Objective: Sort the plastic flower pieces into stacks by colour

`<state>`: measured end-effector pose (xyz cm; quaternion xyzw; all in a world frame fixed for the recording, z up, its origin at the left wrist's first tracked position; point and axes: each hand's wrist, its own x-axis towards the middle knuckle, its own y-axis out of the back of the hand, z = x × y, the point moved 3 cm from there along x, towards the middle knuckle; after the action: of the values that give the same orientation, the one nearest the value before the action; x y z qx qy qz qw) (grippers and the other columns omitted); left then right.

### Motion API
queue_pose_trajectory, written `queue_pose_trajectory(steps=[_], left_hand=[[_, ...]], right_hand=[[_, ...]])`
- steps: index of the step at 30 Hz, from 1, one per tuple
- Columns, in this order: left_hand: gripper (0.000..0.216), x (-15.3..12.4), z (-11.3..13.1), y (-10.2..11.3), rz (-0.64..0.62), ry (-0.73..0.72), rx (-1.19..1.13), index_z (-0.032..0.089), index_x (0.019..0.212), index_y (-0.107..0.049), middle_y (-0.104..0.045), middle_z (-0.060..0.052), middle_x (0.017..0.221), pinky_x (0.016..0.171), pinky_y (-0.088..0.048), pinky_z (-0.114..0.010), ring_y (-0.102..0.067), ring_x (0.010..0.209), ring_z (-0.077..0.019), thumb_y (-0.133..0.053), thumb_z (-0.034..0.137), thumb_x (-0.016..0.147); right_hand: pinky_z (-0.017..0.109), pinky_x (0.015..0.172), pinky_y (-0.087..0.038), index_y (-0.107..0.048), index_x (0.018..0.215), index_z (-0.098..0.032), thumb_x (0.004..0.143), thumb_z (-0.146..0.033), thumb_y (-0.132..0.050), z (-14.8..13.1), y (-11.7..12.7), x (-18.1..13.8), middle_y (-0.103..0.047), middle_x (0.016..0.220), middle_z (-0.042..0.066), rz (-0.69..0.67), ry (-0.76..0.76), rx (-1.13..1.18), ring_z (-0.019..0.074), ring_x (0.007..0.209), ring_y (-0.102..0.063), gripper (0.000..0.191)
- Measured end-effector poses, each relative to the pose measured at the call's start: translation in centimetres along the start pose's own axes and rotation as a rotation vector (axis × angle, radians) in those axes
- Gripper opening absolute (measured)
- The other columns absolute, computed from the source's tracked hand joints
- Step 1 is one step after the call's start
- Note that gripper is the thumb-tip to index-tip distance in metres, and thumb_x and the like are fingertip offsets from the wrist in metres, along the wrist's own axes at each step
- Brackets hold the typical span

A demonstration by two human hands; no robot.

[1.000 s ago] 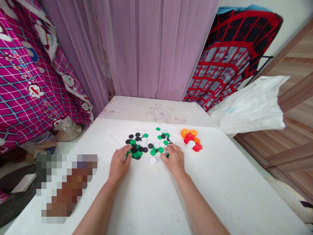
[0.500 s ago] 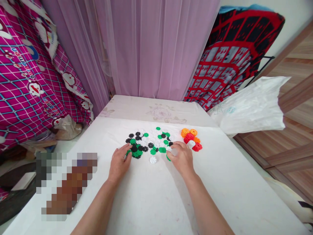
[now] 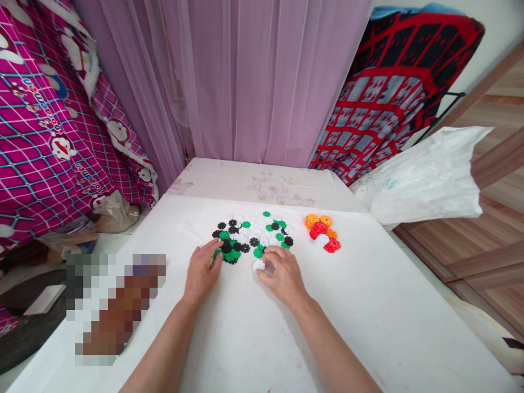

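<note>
**Two hands sorting small toothed plastic discs on a white surface**

Nearest the viewer, two bare forearms reach forward over a white surface (image 3: 368,305). The right hand (image 3: 282,273) rests with its fingers curled, the fingertips pinching a single white disc (image 3: 258,265) that lies just in front of the main pile. The left hand (image 3: 202,270) lies palm down, fingers loosely spread and holding nothing, its tips touching the green and black discs (image 3: 229,251) at the pile's near left edge.

Just beyond the hands sits the mixed pile of discs (image 3: 256,234), white, green and black, lying flat and overlapping. To its right, set apart by a small gap, is a smaller cluster of orange and red discs (image 3: 321,232) with one white piece on it.

The work appears to be at a picking stage: one white disc is being drawn clear of the mix. The next move calls for a firm fingertip pinch to lift the thin piece without dragging its neighbours.

Further back hang a pink curtain (image 3: 254,76), a magenta patterned cloth (image 3: 45,125) on the left, and a red and black blanket (image 3: 393,93) and white plastic bag (image 3: 426,177) on the right.
</note>
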<state>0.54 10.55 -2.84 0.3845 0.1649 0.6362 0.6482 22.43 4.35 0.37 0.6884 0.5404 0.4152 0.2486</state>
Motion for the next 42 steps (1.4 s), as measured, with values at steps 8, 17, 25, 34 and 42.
queue_pose_trajectory(steps=[8, 17, 25, 34, 42], left_hand=[[0.037, 0.1, 0.0, 0.0, -0.014, -0.006, 0.007, 0.028, 0.118, -0.065, -0.062, -0.006, 0.135, 0.115, -0.028, -0.054, -0.055, 0.127, -0.0242, -0.042, 0.034, 0.09], [0.037, 0.1, 0.1, 0.1, -0.017, -0.007, 0.008, 0.029, 0.118, -0.066, -0.062, -0.007, 0.134, 0.114, -0.029, -0.054, -0.056, 0.125, -0.0244, -0.044, 0.033, 0.089], [0.036, 0.1, -0.1, 0.0, 0.002, -0.013, 0.013, 0.03, 0.118, -0.066, -0.063, -0.005, 0.133, 0.114, -0.029, -0.053, -0.057, 0.124, -0.0239, -0.044, 0.033, 0.089], [0.036, 0.0, -0.2, -0.1, -0.002, -0.013, 0.006, 0.029, 0.118, -0.065, -0.062, -0.006, 0.134, 0.115, -0.027, -0.054, -0.056, 0.125, -0.0243, -0.044, 0.035, 0.089], [0.036, 0.0, -0.3, -0.1, 0.001, -0.015, 0.008, 0.03, 0.119, -0.065, -0.062, -0.006, 0.134, 0.115, -0.028, -0.054, -0.056, 0.126, -0.0242, -0.044, 0.034, 0.089]], right_hand=[[0.037, 0.094, -0.044, -0.07, 0.09, -0.023, 0.073, -0.026, -0.069, 0.5, 0.2, 0.3, -0.068, 0.109, 0.005, 0.012, 0.032, 0.007, 0.0228, 0.104, -0.058, 0.017], [0.029, 0.075, -0.044, -0.07, 0.092, -0.024, 0.083, -0.025, -0.052, 7.7, 3.2, 0.8, -0.067, 0.097, 0.002, 0.104, -0.351, -0.156, 0.0171, 0.085, -0.06, 0.02], [0.029, 0.071, -0.044, -0.072, 0.091, -0.024, 0.08, -0.039, -0.062, 5.9, 2.3, 1.1, -0.065, 0.096, 0.004, 0.026, -0.399, -0.309, 0.0205, 0.091, -0.061, 0.021], [0.029, 0.073, -0.043, -0.071, 0.108, -0.028, 0.083, -0.036, -0.061, 5.6, 1.7, 1.9, -0.064, 0.103, 0.004, -0.023, -0.337, -0.328, 0.0216, 0.1, -0.059, 0.029], [0.029, 0.072, -0.042, -0.071, 0.099, -0.024, 0.083, -0.031, -0.061, 5.4, 1.2, 2.5, -0.066, 0.101, 0.006, -0.045, -0.319, -0.368, 0.0203, 0.094, -0.061, 0.02]])
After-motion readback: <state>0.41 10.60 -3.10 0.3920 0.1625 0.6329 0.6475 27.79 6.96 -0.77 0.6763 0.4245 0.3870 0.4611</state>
